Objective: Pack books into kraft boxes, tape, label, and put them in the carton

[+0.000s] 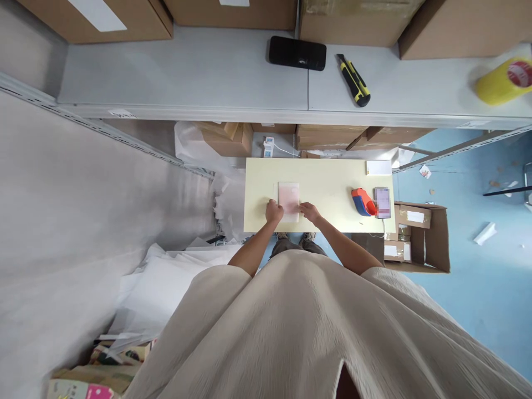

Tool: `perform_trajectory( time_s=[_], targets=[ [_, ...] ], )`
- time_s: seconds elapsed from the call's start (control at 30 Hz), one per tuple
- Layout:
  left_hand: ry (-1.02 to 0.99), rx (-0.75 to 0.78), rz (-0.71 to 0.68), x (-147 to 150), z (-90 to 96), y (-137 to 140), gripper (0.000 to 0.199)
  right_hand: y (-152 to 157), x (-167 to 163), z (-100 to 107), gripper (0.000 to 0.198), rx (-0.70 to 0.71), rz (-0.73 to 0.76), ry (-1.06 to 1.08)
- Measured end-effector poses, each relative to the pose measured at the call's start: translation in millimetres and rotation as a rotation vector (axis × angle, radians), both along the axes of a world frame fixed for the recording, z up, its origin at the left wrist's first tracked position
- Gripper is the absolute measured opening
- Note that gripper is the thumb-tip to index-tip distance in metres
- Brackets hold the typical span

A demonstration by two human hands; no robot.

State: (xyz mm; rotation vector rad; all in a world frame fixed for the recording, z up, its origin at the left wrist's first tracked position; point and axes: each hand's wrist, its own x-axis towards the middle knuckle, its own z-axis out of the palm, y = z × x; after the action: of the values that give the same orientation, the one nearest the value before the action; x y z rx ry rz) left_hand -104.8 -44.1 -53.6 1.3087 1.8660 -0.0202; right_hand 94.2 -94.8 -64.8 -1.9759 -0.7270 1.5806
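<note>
"On the pale yellow rectangular tabletop (328, 177), how far along are things?"

"Midway, I judge. One thin rectangular packet, pale pink with whitish edges (288, 198), lies flat toward the table's near edge, left of the middle, so laying it out is done. It is between both hands and not set aside, so the handling looks unfinished."

"And the hands?"

"The left hand (274, 211) is partly curled, its fingertips at the packet's lower left edge. The right hand (310, 211) is loosely bent, its fingertips at the right edge. They are too small in this view for me to tell whether either one pinches the packet or merely steadies it."

"Count the rest for me."

"On the table, besides that single packet: one orange-red and blue plastic device (363, 202), one phone with a lit screen (382, 202) just beside it, and one flat white box (378, 168) at the far right corner."

"And up on the grey metal shelf (187, 72)?"

"One black phone lying flat (297, 53), one black-and-yellow utility knife (353, 80), one yellow tape roll (494, 83), and four brown cardboard cartons (233, 14) partly in view."

"Anything at the right?"

"One open brown cardboard box (437, 238), near the table's right end, with at least three small taped cartons (411, 216) inside."
</note>
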Motion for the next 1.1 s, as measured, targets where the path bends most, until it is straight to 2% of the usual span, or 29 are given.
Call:
perform_trajectory(
  time_s=[0.1,0.2,0.33,0.47,0.57,0.7,0.8,0.93,1.1],
  targets=[
    [0.046,0.037,0.048,-6,-0.7,-1,0.049,2,-1,0,0.029,-0.062,-0.016,-0.037],
    [0.052,0.038,0.072,-9,-0.6,3,0.054,4,-1,1,0.027,-0.062,-0.010,-0.042],
    [0.043,-0.045,0.027,-6,-0.2,10,0.057,5,-4,2,0.024,-0.077,-0.009,-0.053],
    [0.007,-0.126,-0.001,-3,-1.1,14,0.047,6,-7,4,0.025,-0.098,-0.008,-0.072],
    [-0.070,-0.072,-0.018,-3,-1.7,13,0.039,7,-8,8,0.023,-0.112,-0.012,-0.070],
    [-0.190,-0.012,-0.050,-3,0.7,6,0.047,9,-13,11,0.023,-0.087,-0.018,-0.042],
    [-0.265,0.015,-0.045,-7,3.4,4,0.051,14,-19,11,0.033,-0.058,-0.038,-0.028],
    [-0.286,0.080,-0.003,-18,4.4,14,0.066,31,-32,8,0.048,-0.046,-0.067,0.006],
    [-0.287,0.112,0.054,-41,4.3,51,0.075,72,-57,5,0.056,-0.012,-0.051,0.075]
  ],
)
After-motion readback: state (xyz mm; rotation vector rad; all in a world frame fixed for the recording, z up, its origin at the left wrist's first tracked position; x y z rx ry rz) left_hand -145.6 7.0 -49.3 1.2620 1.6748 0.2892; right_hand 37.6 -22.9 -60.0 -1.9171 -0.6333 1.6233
